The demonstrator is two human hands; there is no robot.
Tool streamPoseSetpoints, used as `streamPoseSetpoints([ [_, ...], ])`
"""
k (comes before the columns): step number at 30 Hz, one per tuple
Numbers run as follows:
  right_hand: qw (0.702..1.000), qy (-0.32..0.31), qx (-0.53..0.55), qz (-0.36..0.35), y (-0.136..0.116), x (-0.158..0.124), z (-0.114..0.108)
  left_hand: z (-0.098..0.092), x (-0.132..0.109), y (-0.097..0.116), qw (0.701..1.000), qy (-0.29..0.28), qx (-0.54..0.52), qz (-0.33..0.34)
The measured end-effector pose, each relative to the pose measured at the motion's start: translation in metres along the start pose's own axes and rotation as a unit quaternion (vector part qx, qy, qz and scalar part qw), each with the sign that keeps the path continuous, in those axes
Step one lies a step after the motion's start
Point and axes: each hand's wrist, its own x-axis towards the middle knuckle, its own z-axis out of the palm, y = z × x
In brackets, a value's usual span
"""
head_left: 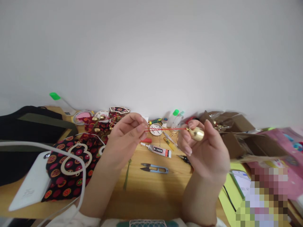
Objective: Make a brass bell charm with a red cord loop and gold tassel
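My left hand (129, 134) is raised above the wooden table (151, 192), fingers pinched on one end of a thin red thread (165, 129). The thread runs level to the right into a small gold bell (196, 133). My right hand (205, 148) holds that bell between thumb and fingertips. Both hands hover a little above the table, with a round white tag (156, 129) behind the thread.
Thread snips (155, 168) and a B-7000 glue tube (159, 150) lie below the hands. Red patterned cloth with wooden cut-outs (71, 164) and a white box (33, 183) lie left. Brown cardboard boxes (239, 135), a phone (241, 181) and pink paper lie right. A green tassel (127, 173) lies near my left forearm.
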Motion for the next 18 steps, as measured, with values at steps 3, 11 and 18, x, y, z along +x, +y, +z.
streamPoseSetpoints([
  [3, 1.000, 0.008, -0.011, -0.008, 0.0007, -0.0006, 0.0005, -0.0015, 0.0000, 0.0001, 1.000, 0.002, -0.019, -0.018],
  [11, 0.998, 0.023, -0.055, -0.015, -0.0006, -0.0021, 0.0008, -0.0025, 0.0008, -0.0019, 1.000, 0.011, -0.013, -0.020],
  [18, 1.000, -0.013, -0.010, -0.016, -0.0002, -0.0033, -0.0008, -0.0030, 0.0015, -0.0025, 1.000, 0.013, -0.005, -0.016],
])
